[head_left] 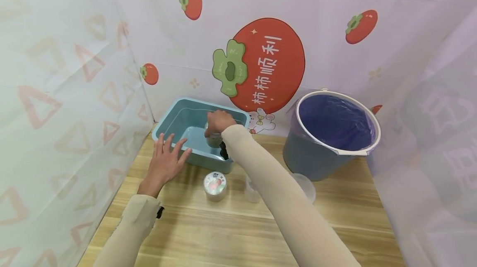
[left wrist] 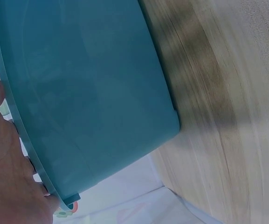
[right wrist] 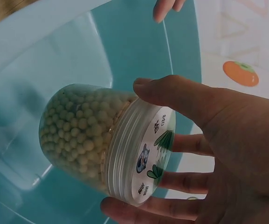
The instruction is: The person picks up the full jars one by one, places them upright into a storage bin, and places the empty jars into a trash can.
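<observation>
A lidded clear jar (right wrist: 78,130) full of small, round, beige beans hangs tilted over the blue plastic bin (head_left: 205,160). My right hand (head_left: 220,122) grips it by its labelled white lid (right wrist: 146,154), with the thumb on one side and fingers around the other. In the head view that hand is inside the bin's right half and hides much of the jar. At the bin's front left rim rests my left hand (head_left: 165,164), its fingers spread and reaching over the edge. The left wrist view shows the palm (left wrist: 13,163) beside the rim.
A second labelled jar (head_left: 215,184) stands on the wooden table in front of the bin. Right of it are a clear container (head_left: 252,194) and a clear round item (head_left: 306,185), partly behind my right sleeve. A bag-lined bucket (head_left: 311,157) stands at the back right.
</observation>
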### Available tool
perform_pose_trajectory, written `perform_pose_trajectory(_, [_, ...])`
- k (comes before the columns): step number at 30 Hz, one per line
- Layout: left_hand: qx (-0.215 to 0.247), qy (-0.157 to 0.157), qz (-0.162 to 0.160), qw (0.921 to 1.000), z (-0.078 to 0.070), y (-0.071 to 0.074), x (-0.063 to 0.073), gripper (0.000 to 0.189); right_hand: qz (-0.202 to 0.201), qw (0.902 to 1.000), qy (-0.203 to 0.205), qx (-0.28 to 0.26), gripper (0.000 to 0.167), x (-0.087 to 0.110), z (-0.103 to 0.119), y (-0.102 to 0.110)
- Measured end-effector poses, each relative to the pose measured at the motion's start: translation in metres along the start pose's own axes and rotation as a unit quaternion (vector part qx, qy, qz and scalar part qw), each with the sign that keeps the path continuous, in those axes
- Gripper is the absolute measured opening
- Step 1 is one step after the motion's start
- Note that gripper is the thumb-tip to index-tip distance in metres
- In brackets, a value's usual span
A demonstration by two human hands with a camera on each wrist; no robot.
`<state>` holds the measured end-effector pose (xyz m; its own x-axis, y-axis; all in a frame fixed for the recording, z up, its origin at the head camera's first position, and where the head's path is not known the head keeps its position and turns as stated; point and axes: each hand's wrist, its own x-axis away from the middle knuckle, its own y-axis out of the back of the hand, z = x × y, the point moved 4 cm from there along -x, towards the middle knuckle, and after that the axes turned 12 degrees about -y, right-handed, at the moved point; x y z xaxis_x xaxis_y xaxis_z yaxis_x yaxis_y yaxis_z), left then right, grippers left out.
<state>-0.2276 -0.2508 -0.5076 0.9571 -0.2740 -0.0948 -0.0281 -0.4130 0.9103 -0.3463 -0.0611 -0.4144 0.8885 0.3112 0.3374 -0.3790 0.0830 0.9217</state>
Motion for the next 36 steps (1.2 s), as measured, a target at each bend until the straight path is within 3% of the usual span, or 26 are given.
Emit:
perform_pose_trajectory(6, [0.002,-0.008,-0.006,0.9999,0.001,-0.002,-0.001,0.065,0.011,0.9999,0.002,0.000,0.047,-0.001,-0.003,-0.007])
perform_pose_trajectory(17, [0.012,-0.017,-0.023,0.9995,-0.002,0.001,0.001,0.066,0.022,0.9994,0.005,0.026,0.047,-0.004,-0.005,-0.017])
perform_pose_trajectory(29, [0.004,-0.019,-0.014,0.9997,0.006,-0.003,0.000,0.068,0.050,0.9987,0.000,0.001,0.032,0.005,-0.007,-0.025])
perform_pose_trajectory(36, [0.005,-0.013,-0.007,0.9999,0.006,-0.003,-0.001,0.068,0.050,0.9985,0.010,0.017,0.028,0.002,-0.006,-0.031])
